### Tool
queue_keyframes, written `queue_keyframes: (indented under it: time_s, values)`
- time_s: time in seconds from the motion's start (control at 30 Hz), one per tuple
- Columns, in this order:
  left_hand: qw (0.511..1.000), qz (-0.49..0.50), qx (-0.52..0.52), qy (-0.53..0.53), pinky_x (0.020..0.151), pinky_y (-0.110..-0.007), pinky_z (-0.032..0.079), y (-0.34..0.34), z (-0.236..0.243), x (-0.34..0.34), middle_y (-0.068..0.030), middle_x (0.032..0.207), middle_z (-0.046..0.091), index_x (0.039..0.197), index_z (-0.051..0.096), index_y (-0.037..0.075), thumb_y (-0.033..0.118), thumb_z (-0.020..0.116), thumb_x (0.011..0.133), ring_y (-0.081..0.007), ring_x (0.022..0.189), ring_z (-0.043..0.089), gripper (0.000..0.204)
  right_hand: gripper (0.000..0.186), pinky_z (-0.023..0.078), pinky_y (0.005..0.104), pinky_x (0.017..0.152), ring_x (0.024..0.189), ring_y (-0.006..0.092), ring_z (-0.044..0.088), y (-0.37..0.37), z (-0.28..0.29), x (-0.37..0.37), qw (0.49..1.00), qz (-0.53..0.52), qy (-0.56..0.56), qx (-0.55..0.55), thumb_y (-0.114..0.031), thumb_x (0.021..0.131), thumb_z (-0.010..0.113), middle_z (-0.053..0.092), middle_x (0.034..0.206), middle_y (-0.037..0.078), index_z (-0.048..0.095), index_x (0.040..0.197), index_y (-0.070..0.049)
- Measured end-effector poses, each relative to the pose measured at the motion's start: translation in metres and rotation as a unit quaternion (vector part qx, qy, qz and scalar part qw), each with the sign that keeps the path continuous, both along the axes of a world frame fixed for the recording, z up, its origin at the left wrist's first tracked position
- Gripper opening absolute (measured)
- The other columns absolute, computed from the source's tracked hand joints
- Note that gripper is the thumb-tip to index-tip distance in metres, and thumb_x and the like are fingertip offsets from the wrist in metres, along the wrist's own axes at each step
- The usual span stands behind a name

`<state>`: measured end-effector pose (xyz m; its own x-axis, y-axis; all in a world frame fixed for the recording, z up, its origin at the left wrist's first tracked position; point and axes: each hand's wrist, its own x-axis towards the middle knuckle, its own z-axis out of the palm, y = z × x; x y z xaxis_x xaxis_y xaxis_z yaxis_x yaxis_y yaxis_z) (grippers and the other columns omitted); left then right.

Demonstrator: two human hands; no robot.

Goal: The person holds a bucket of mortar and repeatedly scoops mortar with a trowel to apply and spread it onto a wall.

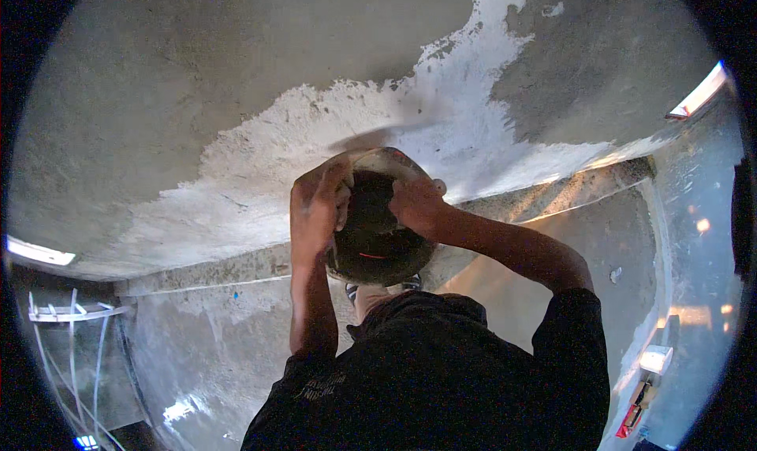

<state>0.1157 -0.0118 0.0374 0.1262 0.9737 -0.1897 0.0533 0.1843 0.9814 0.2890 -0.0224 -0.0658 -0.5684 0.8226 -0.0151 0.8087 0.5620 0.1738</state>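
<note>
A dark, round, bucket-like container (382,250) is held up in front of my body, close to the wall. A pale, plaster-like crust coats its far rim. My left hand (323,203) has its fingers curled at the container's left side. My right hand (414,205) is closed on its upper right side. The exact grip of both hands is partly hidden, and the inside is too dark to make out. A small pale round thing (439,187) shows beside my right wrist. Just ahead rises a wall with a rough white patch (300,128) between grey areas (150,96).
A white metal stand or rack (75,315) stands at the lower left. A ledge (213,270) runs along the wall's foot. At the lower right lie a white box-like object (656,359) and a red item (628,421). Below the container, my shoes (412,282) show on the floor.
</note>
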Motion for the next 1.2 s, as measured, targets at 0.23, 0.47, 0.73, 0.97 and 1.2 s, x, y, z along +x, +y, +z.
queue_keyframes:
  time_s: [0.23,0.47,0.73,0.97,1.2]
  values:
    - [0.962,-0.022,0.225,0.154,0.041,-0.024,0.029,0.004,-0.023,0.026,0.0028,0.055,0.045,0.07,0.057,0.003,0.025,0.056,0.085,-0.0056,0.045,0.036,0.027,0.013,0.054,0.0386,0.061,0.076,0.0272,0.065,-0.005,0.026,0.006,0.987,-0.1,0.004,-0.126,-0.014,0.072,0.06,0.065,0.076,0.011,0.069,0.078,-0.007]
    - [0.982,-0.062,0.137,0.111,0.06,-0.028,0.044,-0.003,-0.015,0.04,-0.0091,0.066,0.061,0.087,0.064,-0.003,0.023,0.056,0.084,-0.0117,0.062,0.053,0.027,0.015,0.054,0.0377,0.066,0.079,0.0266,0.065,-0.011,0.022,0.022,0.988,-0.099,-0.024,-0.114,-0.015,0.073,0.063,0.066,0.08,0.01,0.069,0.082,-0.006]
    - [0.981,-0.074,0.167,0.066,0.059,-0.029,0.043,-0.008,-0.012,0.049,-0.0086,0.065,0.06,0.085,0.063,-0.003,0.021,0.056,0.084,-0.0128,0.06,0.053,0.025,0.017,0.05,0.0453,0.058,0.068,0.0305,0.063,-0.017,-0.025,0.033,0.994,0.011,0.048,-0.099,-0.019,0.078,0.053,0.062,0.074,0.013,0.064,0.08,-0.007]
    - [0.979,-0.069,0.174,0.08,0.056,-0.027,0.041,-0.01,-0.006,0.047,-0.0043,0.06,0.055,0.079,0.061,-0.003,0.02,0.055,0.084,-0.0099,0.058,0.05,0.024,0.04,0.051,0.0443,0.074,0.082,0.0333,0.063,-0.006,-0.029,0.026,0.944,-0.099,0.037,-0.313,-0.037,0.072,0.063,0.062,0.089,0.018,0.062,0.094,-0.004]
    - [0.995,-0.019,0.09,0.044,0.047,-0.024,0.031,-0.009,0.004,0.046,0.0005,0.057,0.049,0.074,0.059,0.0,0.025,0.051,0.086,-0.0083,0.052,0.042,0.029,0.042,0.05,0.0418,0.071,0.078,0.0344,0.061,-0.012,-0.034,0.069,0.937,-0.038,0.178,-0.298,-0.045,0.076,0.062,0.062,0.084,0.02,0.064,0.087,-0.004]
